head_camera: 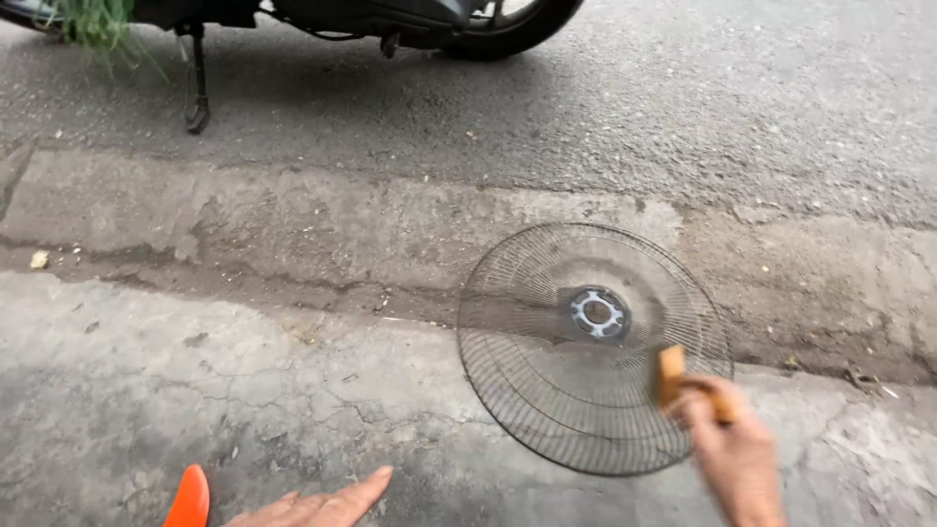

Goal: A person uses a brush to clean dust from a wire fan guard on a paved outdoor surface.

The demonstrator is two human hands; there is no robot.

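While the round grey wire fan guard [595, 346] lies flat across the concrete gutter edge | right hand [737, 459] clenches blurred wooden-handled brush [673, 376] over its rim | left hand [317, 506] open, fingers released, near orange plastic piece [190, 498] | risk: guard likely slides or rocks unheld under brushing.

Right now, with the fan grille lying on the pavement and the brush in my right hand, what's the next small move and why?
Probably lower the right hand so the wooden brush meets the wire fan grille. The brush hangs blurred over the grille's lower right rim, seemingly not yet touching. The left hand lies open on the concrete, off the grille, and could steady its near edge.
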